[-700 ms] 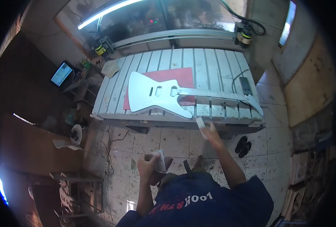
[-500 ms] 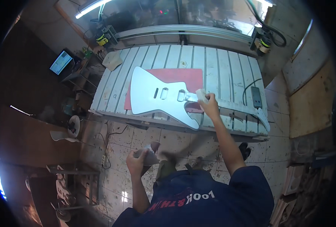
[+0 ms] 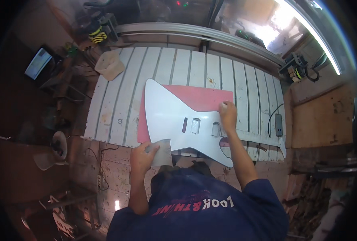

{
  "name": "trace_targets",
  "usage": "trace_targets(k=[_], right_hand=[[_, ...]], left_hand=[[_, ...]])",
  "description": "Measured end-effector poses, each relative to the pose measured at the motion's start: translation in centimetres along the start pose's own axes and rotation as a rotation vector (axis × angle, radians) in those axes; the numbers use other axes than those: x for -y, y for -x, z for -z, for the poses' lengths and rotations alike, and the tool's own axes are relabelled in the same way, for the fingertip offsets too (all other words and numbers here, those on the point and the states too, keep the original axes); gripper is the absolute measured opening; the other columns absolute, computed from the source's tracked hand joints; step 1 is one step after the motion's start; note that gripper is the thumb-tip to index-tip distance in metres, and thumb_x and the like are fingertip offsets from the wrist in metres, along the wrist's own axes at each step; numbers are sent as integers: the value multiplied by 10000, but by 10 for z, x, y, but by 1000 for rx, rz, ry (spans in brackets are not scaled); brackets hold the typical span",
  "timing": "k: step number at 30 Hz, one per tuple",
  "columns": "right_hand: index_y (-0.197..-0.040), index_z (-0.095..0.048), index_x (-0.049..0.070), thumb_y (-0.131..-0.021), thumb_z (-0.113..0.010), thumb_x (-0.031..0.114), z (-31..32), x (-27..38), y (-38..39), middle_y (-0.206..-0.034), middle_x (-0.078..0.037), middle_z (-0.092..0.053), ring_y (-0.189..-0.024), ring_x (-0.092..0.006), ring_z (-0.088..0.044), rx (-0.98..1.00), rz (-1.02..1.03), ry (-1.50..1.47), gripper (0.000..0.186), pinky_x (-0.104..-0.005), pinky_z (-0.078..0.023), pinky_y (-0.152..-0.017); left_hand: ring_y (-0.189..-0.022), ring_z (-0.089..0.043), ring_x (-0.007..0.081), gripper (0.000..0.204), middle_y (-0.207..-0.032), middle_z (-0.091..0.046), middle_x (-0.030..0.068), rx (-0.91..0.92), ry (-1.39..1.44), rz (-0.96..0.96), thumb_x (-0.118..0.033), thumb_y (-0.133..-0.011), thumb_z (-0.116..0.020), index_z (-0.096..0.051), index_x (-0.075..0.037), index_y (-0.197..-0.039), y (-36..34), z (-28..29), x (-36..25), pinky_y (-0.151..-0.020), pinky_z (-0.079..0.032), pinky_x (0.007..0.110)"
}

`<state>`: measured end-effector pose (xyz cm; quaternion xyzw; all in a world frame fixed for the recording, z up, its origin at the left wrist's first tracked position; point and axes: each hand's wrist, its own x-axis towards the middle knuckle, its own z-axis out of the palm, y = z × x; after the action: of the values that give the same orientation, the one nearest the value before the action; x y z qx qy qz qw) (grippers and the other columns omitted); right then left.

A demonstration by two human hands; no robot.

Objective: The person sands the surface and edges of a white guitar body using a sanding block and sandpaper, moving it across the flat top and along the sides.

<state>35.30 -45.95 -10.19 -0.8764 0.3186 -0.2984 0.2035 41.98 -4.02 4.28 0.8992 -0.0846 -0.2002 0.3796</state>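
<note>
His right hand [image 3: 228,114] presses a small pad onto the grey guitar body [image 3: 174,120], which lies flat on a red mat [image 3: 202,98] cushioning it from the slatted surface [image 3: 118,104], while his left hand [image 3: 143,156] grips a grey sheet [image 3: 162,152] at the near edge.

Cluttered workshop: white slatted workbench [image 3: 118,108] with a metal rail [image 3: 194,34] along its far edge, lit monitor [image 3: 38,63] on a dark stand far left, worn stained floor [image 3: 114,176] with cables, plywood panel [image 3: 321,114] right, bright tube light [image 3: 315,28] top right.
</note>
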Motion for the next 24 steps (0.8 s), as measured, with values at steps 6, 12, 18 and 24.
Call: trace_targets(k=[6,12,18,24], right_hand=[[-1612,-345,-19,-960,-662,578,-79,102,84,-1678,-248,-323,-1594,-419,-225,463,101,267,939,-638,-159,-1262],[-1625,-301,-31,-942,-630,624,-155,224,93,-1701,-245,-272,-1617,-381,-172,593,259,75,1002,-613,-119,-1288],[-1559,-432,-18,-866,-723,569,-193,251,116,-1670,-191,-367,-1594,-351,-244,654,495,-116,954,-574,-171,-1297],[-1580,-414,-3,-948,-635,587,-173,204,32,-1645,-201,-398,-1568,-360,-294,475,310,62,893,-591,-201,-1271]], left_hand=[[-882,-728,424,421,-935,-754,246,138,-149,9,-389,-900,-774,-765,-17,-1095,-64,18,11,-788,-559,460],[-751,-707,287,389,-841,-741,196,123,-89,84,-354,-898,-793,-760,8,-1039,-83,43,23,-752,-544,407],[-745,-693,247,404,-832,-739,178,111,-112,101,-356,-908,-797,-752,26,-1033,-109,50,49,-753,-541,396],[-804,-713,278,419,-891,-756,195,106,-143,211,-363,-910,-800,-754,23,-1069,-103,70,65,-804,-544,396]])
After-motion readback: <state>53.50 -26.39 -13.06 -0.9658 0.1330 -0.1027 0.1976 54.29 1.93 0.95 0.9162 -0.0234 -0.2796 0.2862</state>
